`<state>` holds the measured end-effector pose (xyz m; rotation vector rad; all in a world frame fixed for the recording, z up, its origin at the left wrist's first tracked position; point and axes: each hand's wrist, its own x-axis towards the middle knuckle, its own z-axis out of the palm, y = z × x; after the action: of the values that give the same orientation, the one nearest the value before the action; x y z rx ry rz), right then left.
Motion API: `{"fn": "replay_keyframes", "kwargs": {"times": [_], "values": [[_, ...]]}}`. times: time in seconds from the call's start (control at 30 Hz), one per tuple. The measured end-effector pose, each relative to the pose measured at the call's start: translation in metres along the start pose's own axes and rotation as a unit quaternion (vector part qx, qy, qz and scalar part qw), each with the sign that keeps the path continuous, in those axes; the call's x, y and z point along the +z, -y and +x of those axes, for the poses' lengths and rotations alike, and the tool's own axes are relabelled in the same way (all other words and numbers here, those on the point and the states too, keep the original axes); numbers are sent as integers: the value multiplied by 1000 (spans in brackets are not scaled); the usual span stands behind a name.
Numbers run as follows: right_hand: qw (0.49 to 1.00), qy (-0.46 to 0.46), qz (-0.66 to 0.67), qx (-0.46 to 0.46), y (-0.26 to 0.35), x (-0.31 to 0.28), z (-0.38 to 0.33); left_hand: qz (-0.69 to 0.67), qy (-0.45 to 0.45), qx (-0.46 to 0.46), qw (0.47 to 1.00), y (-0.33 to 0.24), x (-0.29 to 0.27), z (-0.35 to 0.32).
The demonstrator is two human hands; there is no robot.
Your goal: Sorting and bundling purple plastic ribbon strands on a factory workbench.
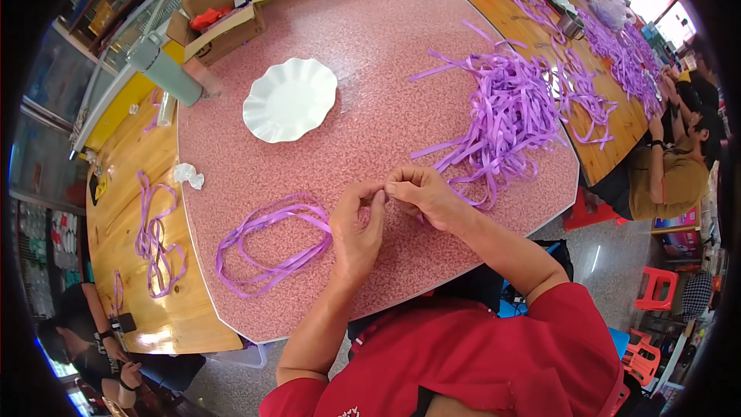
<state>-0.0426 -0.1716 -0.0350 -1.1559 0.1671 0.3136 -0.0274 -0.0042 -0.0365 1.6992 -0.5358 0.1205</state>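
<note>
Between both hands' fingers [380, 194], the purple ribbon [270, 243] is pinched.

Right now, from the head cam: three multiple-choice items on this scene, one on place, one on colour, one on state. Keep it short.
1. Where is the white scalloped plate?
A. On the pink tabletop, beyond the hands
B. On the wooden table at the left
C. Under the ribbon heap

2. What colour are the ribbon strips in the heap?
A. Green
B. Purple
C. Orange

3. What are the two hands doing?
A. Resting flat and apart
B. Lifting the plate
C. Fingertips together, pinching a purple ribbon loop

Key:
1 A, the plate sits on the pink tabletop past the hands.
2 B, every strip in the heap is purple.
3 C, the left hand and right hand meet at the fingertips on an end of the purple ribbon loop.
</note>
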Motion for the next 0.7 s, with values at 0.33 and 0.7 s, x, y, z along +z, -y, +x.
{"fn": "replay_keyframes", "kwargs": {"times": [0.33, 0.7], "values": [[995, 30, -77, -52, 7, 3, -6, -55, 42, -148, 987, -18, -10, 2], [978, 65, -148, -133, 19, 15, -23, -255, 58, -204, 943, -29, -26, -3]]}}
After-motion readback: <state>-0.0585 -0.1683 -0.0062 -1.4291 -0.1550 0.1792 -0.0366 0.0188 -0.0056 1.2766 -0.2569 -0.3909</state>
